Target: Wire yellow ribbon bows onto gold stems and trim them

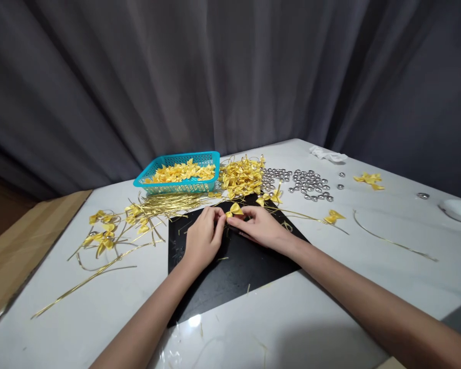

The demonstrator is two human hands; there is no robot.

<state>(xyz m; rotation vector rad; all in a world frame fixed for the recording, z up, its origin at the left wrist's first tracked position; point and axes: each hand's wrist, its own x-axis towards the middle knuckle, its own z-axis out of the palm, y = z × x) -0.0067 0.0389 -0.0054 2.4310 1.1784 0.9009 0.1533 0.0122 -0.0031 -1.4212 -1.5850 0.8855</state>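
Head view: left hand (pixel 206 233) and right hand (pixel 263 225), each grip a fingertip pinch on a small yellow bow (pixel 235 209), near the black mat's (pixel 249 269) far edge; two-sided hold probably steadies something soft. Teal basket (pixel 149 179) at the counter's (pixel 107 287) far edge; gold cords (pixel 169 204) before it; silver beads (pixel 311 183) toward the far corner, seemingly sorted for easy reach.
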